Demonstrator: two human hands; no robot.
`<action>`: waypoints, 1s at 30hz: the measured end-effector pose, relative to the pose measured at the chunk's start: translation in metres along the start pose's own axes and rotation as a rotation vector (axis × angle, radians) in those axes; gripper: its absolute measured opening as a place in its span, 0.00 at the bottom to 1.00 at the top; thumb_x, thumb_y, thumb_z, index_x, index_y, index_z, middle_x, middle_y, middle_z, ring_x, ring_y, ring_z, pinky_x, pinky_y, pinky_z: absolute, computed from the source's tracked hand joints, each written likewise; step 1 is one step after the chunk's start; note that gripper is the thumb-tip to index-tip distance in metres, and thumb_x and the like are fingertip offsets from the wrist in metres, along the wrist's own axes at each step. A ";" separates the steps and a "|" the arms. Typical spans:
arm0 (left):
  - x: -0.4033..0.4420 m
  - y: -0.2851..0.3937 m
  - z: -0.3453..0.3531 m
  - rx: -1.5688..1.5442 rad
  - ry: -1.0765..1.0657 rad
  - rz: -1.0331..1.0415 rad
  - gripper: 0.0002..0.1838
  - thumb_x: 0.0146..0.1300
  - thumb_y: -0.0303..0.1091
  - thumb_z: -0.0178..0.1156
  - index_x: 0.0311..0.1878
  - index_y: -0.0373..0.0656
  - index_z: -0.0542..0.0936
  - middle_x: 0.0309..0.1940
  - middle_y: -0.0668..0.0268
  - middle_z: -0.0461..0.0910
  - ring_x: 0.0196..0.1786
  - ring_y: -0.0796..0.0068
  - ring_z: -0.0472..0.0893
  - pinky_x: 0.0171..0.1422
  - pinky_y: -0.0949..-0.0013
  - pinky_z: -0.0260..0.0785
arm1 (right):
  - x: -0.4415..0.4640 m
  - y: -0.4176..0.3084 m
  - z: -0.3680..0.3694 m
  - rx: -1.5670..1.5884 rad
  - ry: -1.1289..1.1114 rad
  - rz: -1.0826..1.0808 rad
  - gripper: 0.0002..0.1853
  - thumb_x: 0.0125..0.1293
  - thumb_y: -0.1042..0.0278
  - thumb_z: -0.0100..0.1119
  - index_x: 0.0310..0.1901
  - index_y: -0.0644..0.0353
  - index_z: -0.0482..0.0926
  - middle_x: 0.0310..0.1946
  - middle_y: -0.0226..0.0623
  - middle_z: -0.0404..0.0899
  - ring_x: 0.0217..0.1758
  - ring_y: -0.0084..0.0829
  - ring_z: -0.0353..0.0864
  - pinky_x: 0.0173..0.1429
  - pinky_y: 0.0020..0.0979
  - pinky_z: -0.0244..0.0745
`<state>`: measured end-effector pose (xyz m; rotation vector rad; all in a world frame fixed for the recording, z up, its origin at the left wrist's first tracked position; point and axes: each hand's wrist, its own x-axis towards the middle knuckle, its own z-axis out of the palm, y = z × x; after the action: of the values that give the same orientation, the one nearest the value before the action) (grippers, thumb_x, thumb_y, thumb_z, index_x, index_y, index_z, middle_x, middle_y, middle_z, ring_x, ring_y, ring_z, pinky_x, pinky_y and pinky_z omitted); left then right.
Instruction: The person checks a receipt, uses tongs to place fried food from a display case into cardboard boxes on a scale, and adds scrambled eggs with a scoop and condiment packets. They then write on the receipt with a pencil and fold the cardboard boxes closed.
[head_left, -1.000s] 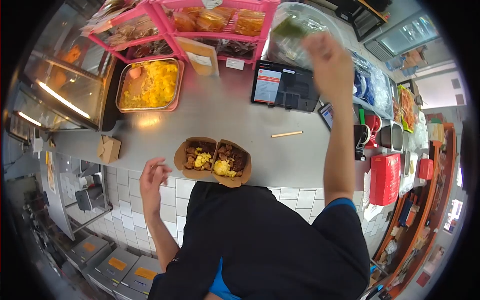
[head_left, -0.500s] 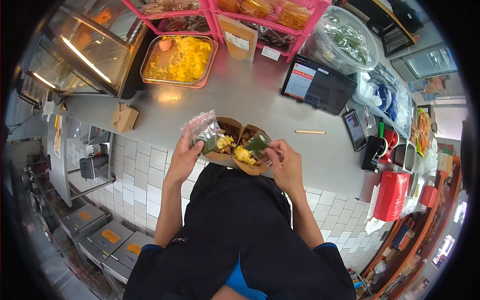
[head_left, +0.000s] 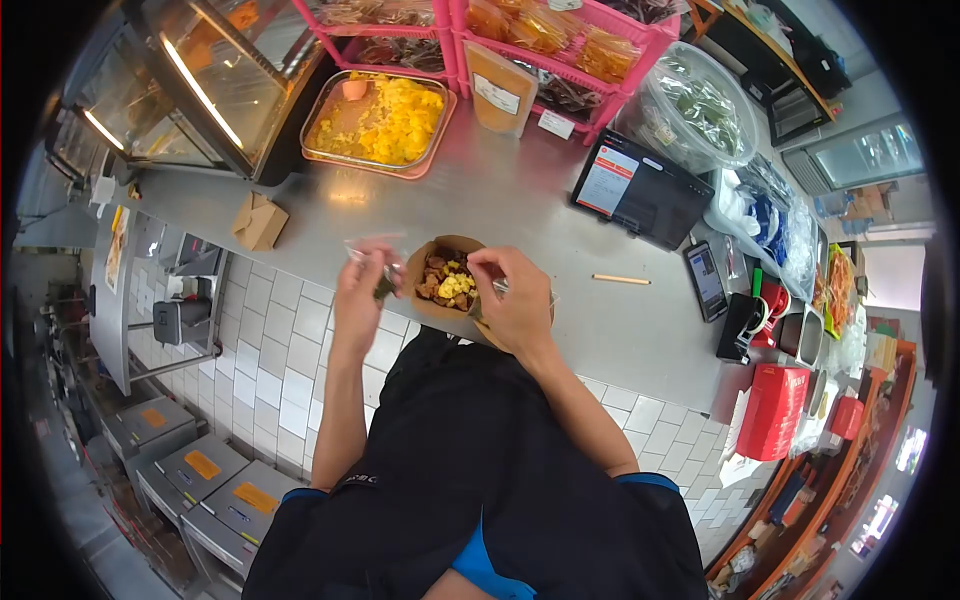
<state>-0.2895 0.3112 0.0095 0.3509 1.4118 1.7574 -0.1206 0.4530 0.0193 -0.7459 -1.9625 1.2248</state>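
My left hand [head_left: 358, 295] is closed around a small clear zip bag [head_left: 384, 243] with something green in it, held just left of the food. An open brown cardboard box [head_left: 424, 258] at the counter's front edge contains dark meat pieces and yellow scrambled egg [head_left: 458, 287]. Over its right side, my right hand [head_left: 515, 300] has its fingers pinched together; whatever they hold is hidden. A second box lies mostly covered beneath that hand. A bit of clear plastic [head_left: 555, 298] shows beside the right hand.
A glass tray of scrambled egg [head_left: 330, 155] sits at the back left, near a folded carton [head_left: 260, 222]. Pink racks [head_left: 455, 45] stand behind. To the right are a tablet [head_left: 640, 190], a pencil-like stick [head_left: 621, 279], a phone [head_left: 706, 278] and a red box [head_left: 772, 410].
My right hand has moved left and up from the right box to above the left one, now covering the right box. My left hand has pulled the bag left, away from the food.
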 end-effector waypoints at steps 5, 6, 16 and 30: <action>-0.010 0.010 -0.005 0.105 0.178 0.091 0.13 0.77 0.30 0.47 0.59 0.36 0.71 0.48 0.56 0.79 0.49 0.66 0.82 0.58 0.65 0.76 | -0.006 0.001 -0.021 -0.256 -0.162 -0.090 0.11 0.57 0.79 0.66 0.42 0.60 0.83 0.42 0.34 0.83 0.50 0.39 0.79 0.55 0.37 0.74; -0.015 0.006 -0.011 0.100 0.192 0.073 0.14 0.77 0.29 0.47 0.60 0.35 0.70 0.50 0.55 0.79 0.51 0.63 0.82 0.60 0.63 0.75 | -0.013 0.006 -0.022 -0.368 -0.242 -0.146 0.12 0.54 0.76 0.68 0.42 0.58 0.83 0.44 0.35 0.82 0.53 0.39 0.77 0.58 0.41 0.71; -0.100 -0.030 -0.066 0.020 0.447 -0.083 0.14 0.78 0.30 0.45 0.53 0.32 0.77 0.47 0.58 0.78 0.55 0.59 0.84 0.60 0.65 0.78 | 0.015 0.003 -0.050 -0.256 -0.572 0.006 0.10 0.56 0.76 0.64 0.40 0.57 0.87 0.49 0.36 0.81 0.55 0.39 0.74 0.58 0.45 0.68; -0.098 0.036 -0.175 0.204 0.047 0.130 0.32 0.72 0.45 0.55 0.75 0.43 0.62 0.69 0.55 0.65 0.70 0.59 0.68 0.66 0.58 0.70 | 0.024 -0.015 0.170 -0.235 -0.506 0.151 0.21 0.63 0.72 0.62 0.59 0.60 0.76 0.51 0.50 0.81 0.47 0.49 0.83 0.52 0.43 0.77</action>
<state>-0.3615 0.1206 0.0109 0.5232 1.6399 1.7371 -0.2724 0.3776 -0.0136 -0.7636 -2.5347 1.3875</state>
